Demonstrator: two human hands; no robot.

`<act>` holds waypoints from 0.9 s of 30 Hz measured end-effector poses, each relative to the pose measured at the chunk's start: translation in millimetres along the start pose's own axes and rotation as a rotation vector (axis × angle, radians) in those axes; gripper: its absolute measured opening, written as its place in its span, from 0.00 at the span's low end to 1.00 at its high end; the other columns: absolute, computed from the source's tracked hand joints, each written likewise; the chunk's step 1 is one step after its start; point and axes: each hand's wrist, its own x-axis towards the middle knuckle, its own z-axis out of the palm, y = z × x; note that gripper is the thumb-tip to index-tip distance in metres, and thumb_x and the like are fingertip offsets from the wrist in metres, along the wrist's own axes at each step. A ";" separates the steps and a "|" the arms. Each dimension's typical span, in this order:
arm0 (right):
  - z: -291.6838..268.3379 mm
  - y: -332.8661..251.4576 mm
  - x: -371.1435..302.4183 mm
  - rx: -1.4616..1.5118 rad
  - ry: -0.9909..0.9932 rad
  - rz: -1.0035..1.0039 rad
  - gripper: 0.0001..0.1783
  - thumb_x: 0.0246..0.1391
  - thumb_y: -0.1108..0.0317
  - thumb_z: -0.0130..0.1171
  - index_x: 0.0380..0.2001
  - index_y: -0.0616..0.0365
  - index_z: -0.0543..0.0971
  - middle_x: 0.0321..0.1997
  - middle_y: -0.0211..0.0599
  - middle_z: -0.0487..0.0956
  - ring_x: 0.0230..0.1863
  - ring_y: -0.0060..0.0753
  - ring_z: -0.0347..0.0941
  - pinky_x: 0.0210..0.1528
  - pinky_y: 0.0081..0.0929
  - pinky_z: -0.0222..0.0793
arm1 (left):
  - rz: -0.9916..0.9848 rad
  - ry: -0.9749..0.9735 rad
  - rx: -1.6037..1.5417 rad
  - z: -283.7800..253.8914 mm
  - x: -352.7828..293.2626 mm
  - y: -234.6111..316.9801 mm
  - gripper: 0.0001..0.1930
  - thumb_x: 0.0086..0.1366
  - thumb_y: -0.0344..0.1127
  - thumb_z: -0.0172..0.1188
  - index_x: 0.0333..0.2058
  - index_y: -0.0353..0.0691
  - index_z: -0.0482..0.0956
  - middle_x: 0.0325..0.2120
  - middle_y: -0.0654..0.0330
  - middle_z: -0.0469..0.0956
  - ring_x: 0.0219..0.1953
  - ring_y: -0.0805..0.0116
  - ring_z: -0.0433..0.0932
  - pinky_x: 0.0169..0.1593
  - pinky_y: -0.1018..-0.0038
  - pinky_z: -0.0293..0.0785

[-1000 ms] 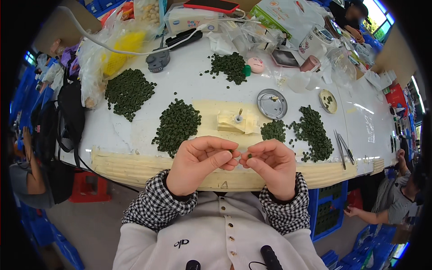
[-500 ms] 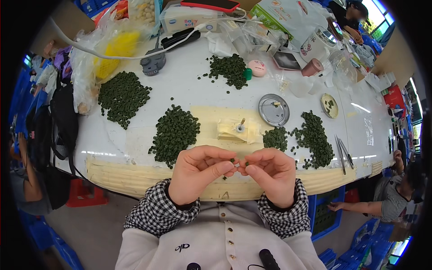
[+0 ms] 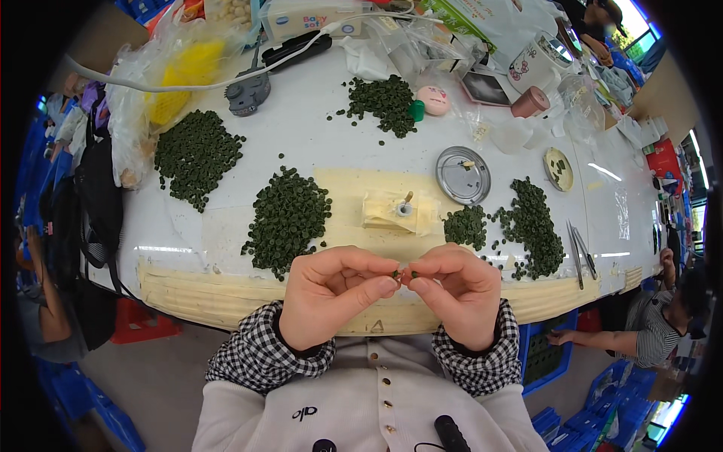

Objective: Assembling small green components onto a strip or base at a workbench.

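Note:
Over the table's front edge, my left hand [image 3: 331,297] and my right hand [image 3: 461,297] almost meet at the fingertips. Pinched in my left hand is a small dark green piece [image 3: 396,274]. Another small green piece [image 3: 413,275] shows between thumb and forefinger of my right hand. Fingers hide most of both. Beyond my hands stands a yellow-taped block [image 3: 382,215] with a short metal post. A heap of small dark green round pieces [image 3: 286,222] lies left of the block, and a smaller heap [image 3: 465,227] sits to its right.
Further heaps of green pieces lie at far left [image 3: 197,160], at the back [image 3: 382,104] and at right [image 3: 533,233]. A round metal dish [image 3: 454,181], a cream dish [image 3: 558,177] and tweezers [image 3: 575,256] stand right. A white cable [image 3: 203,92] crosses the back. Another person's hand [image 3: 559,337] is at right.
The view has shifted slightly. My hands keep their pinch near each other, and the fingertips have come a little closer together.

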 end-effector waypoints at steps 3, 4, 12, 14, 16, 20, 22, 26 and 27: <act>1.4 0.0 4.3 -0.117 -0.007 -0.088 0.12 0.48 0.83 0.64 0.39 0.63 0.84 0.36 0.38 0.80 0.37 0.26 0.76 0.39 0.20 0.71 | 0.008 -0.013 0.034 -2.3 0.1 -2.0 0.10 0.63 0.18 0.59 0.43 0.25 0.78 0.39 0.52 0.82 0.42 0.70 0.81 0.48 0.77 0.79; 2.1 -1.0 5.1 -0.144 -0.003 -0.105 0.13 0.47 0.83 0.65 0.38 0.62 0.84 0.35 0.37 0.80 0.36 0.26 0.75 0.38 0.19 0.70 | -0.005 -0.002 0.025 -1.5 -0.2 -1.9 0.10 0.63 0.18 0.59 0.43 0.25 0.78 0.39 0.52 0.82 0.42 0.70 0.82 0.48 0.77 0.79; 3.6 -5.4 4.6 -0.292 0.001 -0.134 0.14 0.46 0.82 0.67 0.38 0.58 0.86 0.34 0.34 0.80 0.33 0.24 0.76 0.33 0.17 0.70 | -0.062 0.021 -0.003 -1.4 -3.4 -0.7 0.09 0.63 0.19 0.59 0.42 0.25 0.77 0.37 0.52 0.82 0.40 0.71 0.82 0.46 0.77 0.80; 3.8 -6.2 4.7 -0.306 -0.005 -0.138 0.14 0.46 0.81 0.67 0.38 0.57 0.86 0.34 0.34 0.80 0.33 0.23 0.75 0.32 0.17 0.70 | -0.055 0.040 0.038 0.5 -3.0 0.3 0.07 0.63 0.18 0.59 0.41 0.27 0.77 0.36 0.50 0.82 0.39 0.68 0.83 0.45 0.75 0.82; 3.8 -7.1 3.8 -0.321 -0.009 -0.130 0.15 0.46 0.81 0.67 0.39 0.57 0.86 0.33 0.34 0.80 0.33 0.23 0.75 0.33 0.17 0.70 | -0.059 0.046 0.049 1.1 -2.7 0.1 0.07 0.63 0.17 0.59 0.40 0.27 0.77 0.35 0.49 0.82 0.38 0.66 0.83 0.44 0.73 0.83; 2.8 -7.0 4.3 -0.326 -0.019 -0.158 0.15 0.45 0.81 0.68 0.39 0.58 0.86 0.33 0.36 0.80 0.33 0.24 0.76 0.33 0.18 0.71 | -0.085 0.030 -0.011 0.5 -2.6 0.2 0.07 0.63 0.19 0.60 0.40 0.26 0.78 0.35 0.52 0.82 0.38 0.70 0.82 0.45 0.76 0.81; 3.3 -1.3 4.5 -0.278 0.009 -0.165 0.14 0.45 0.81 0.68 0.39 0.59 0.85 0.34 0.36 0.81 0.33 0.24 0.76 0.34 0.18 0.71 | -0.081 0.025 -0.017 0.2 -2.4 -0.2 0.08 0.63 0.20 0.61 0.41 0.25 0.79 0.36 0.53 0.82 0.38 0.72 0.81 0.45 0.78 0.80; 4.9 -1.6 4.0 -0.330 -0.005 -0.216 0.14 0.46 0.80 0.68 0.39 0.60 0.85 0.34 0.38 0.81 0.32 0.25 0.77 0.34 0.19 0.72 | 0.000 0.064 0.051 0.9 -4.3 -0.7 0.08 0.62 0.19 0.61 0.41 0.26 0.79 0.36 0.53 0.82 0.38 0.72 0.81 0.44 0.79 0.79; 5.9 -3.6 4.4 -0.353 -0.012 -0.224 0.14 0.46 0.81 0.68 0.39 0.60 0.85 0.34 0.38 0.81 0.32 0.26 0.77 0.34 0.19 0.72 | 0.024 0.081 0.070 1.2 -3.7 -0.9 0.08 0.62 0.19 0.61 0.41 0.27 0.80 0.36 0.53 0.82 0.38 0.72 0.81 0.44 0.79 0.78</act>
